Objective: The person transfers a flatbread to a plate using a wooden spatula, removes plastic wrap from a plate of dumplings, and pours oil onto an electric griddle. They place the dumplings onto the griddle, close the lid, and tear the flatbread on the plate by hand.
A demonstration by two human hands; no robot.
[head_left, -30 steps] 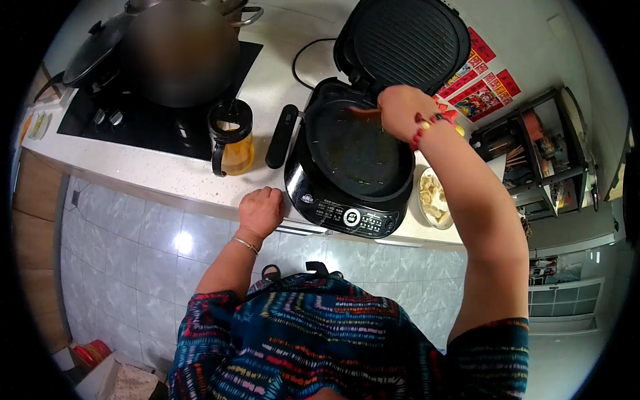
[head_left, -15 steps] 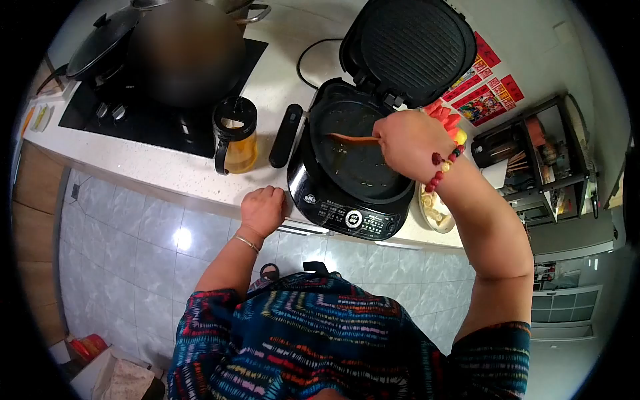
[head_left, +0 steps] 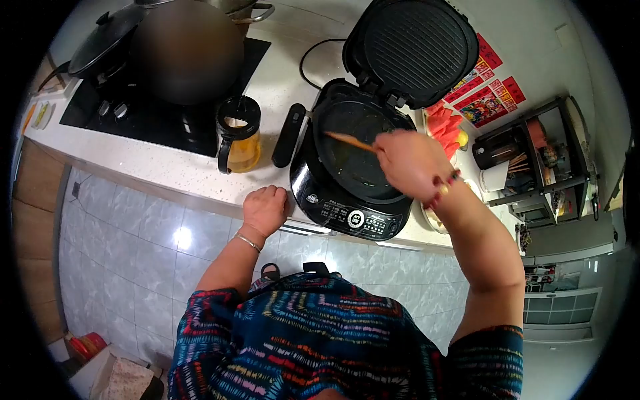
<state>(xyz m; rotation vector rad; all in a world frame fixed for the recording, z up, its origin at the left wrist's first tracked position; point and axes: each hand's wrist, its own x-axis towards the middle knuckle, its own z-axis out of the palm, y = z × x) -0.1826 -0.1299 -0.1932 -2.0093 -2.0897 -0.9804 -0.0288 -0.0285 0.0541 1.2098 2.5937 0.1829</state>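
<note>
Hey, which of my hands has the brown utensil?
Your right hand, the one with the beaded bracelet: it grips the utensil over the open griddle. Your left hand rests curled at the edge of the counter with no utensil.

The desk (head_left: 273,87) is pale and speckled, with the left hand (head_left: 265,208) at its front edge. Just right of that hand stands the griddle (head_left: 310,193), its cord (head_left: 301,65) curving across the desk well beyond the hand. Ahead of the left hand and slightly to its left is the jug (head_left: 243,152); farther left lies the hob (head_left: 160,127). By the right hand's (head_left: 412,160) wrist, a plate (head_left: 427,217) sits partly hidden beside the griddle.
</note>
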